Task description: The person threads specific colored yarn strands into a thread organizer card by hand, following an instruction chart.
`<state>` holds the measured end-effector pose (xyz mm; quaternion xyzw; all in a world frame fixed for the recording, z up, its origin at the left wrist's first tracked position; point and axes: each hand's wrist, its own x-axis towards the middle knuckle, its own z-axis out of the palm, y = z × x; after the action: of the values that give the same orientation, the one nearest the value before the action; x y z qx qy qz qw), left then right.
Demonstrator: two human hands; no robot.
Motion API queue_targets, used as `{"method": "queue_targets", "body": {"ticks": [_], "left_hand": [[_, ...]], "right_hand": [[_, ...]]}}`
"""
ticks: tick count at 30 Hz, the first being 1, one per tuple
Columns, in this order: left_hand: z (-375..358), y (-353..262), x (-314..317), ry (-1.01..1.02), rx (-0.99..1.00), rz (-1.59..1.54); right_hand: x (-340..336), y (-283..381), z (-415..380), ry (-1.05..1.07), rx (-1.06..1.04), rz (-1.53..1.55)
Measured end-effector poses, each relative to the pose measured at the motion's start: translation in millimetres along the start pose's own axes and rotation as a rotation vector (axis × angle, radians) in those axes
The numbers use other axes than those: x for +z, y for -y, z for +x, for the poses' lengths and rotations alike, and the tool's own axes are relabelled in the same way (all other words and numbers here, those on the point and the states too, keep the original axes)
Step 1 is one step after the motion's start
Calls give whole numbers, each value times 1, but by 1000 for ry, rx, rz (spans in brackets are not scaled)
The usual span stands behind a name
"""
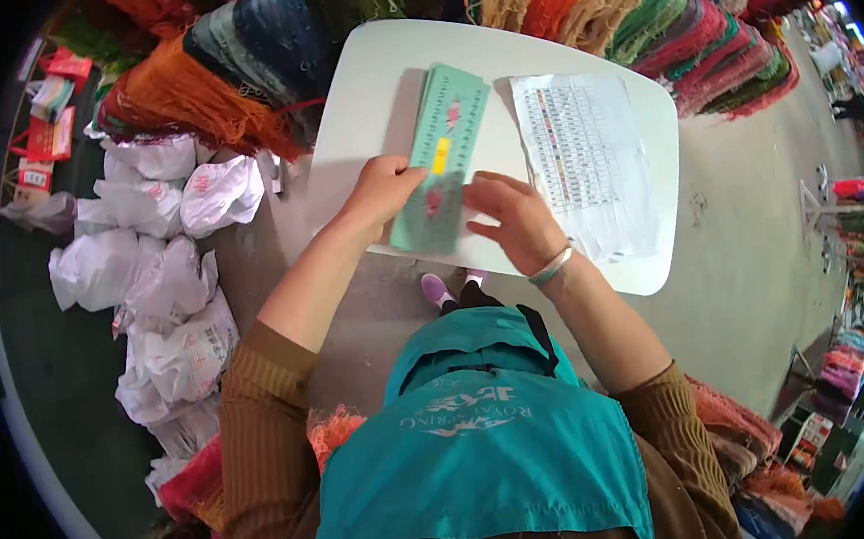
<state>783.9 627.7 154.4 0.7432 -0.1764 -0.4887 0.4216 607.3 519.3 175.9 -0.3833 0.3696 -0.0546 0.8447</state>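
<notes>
A green card point(441, 159) with holes along its long edges, red flower prints and a yellow label lies slantwise over the white table. More than one layer shows at its top edge, so it looks like a small stack. At its left edge, my left hand point(382, 195) is closed on it, thumb on top; the fingers underneath are hidden. My right hand point(516, 215) is beside the card's right edge, fingers bent and apart with nothing seen in them. Right of it lies a creased paper chart point(585, 159) with rows of small print and coloured marks.
The white table point(481, 41) stands in front of me. Colourful thread hanks point(276, 40) hang beyond it, with more thread point(728, 419) near my sides. White plastic bags point(157, 279) are piled on the left. Racks of coloured goods point(853, 350) stand far right.
</notes>
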Motion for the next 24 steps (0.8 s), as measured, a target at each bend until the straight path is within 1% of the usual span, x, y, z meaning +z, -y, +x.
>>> {"method": "queue_targets", "body": {"ticks": [1, 3, 5, 6, 7, 8, 9, 11, 12, 13, 15, 16, 18, 19, 20, 21, 22, 23, 24], "left_hand": [[0, 3, 2, -31, 23, 11], [0, 10, 6, -95, 70, 41], [-11, 7, -6, -89, 160, 175], [-18, 3, -13, -85, 205, 240], [-26, -4, -19, -90, 213, 399], [-38, -14, -26, -94, 219, 558], [-49, -24, -26, -98, 223, 715], [-72, -46, -14, -4, 500, 1014], [-82, -57, -8, 47, 641, 1161], [-89, -69, 0, 116, 690, 1235], [-97, -87, 20, 252, 787, 1375], [-96, -90, 32, 157, 937, 1339], [-94, -94, 54, -44, 1229, 1246], [-91, -94, 62, -114, 1180, 1085], [-86, -91, 69, -181, 1126, 925], [-81, -86, 73, -248, 1067, 765], [-70, -75, 77, -208, 929, 622], [-59, -64, 81, -98, 676, 312], [-47, -53, 86, 8, 415, 8]], "right_hand": [[3, -3, 1, 38, 29, 25], [13, -8, -5, 9, -6, -22], [18, -10, -8, 20, -19, -60], [19, -13, -12, 27, -203, -184], [20, -14, -18, 31, -386, -313], [18, -8, -29, -37, -653, -660], [22, 6, -42, -77, -843, -909], [27, 36, -64, -158, -1211, -1418], [24, 37, -65, -170, -1203, -1515], [21, 38, -66, -181, -1196, -1611], [3, 31, -80, 15, -744, -1706], [-7, 32, -86, -92, -881, -1648], [-40, 40, -100, -133, -817, -1590], [-63, 42, -104, -213, -821, -1539], [-89, 53, -113, -277, -755, -1480], [-118, 58, -117, -390, -579, -1240], [-163, 56, -113, -416, -457, -846], [-169, 72, -115, -460, -413, -450], [-181, 81, -117, -519, -363, -325]]}}
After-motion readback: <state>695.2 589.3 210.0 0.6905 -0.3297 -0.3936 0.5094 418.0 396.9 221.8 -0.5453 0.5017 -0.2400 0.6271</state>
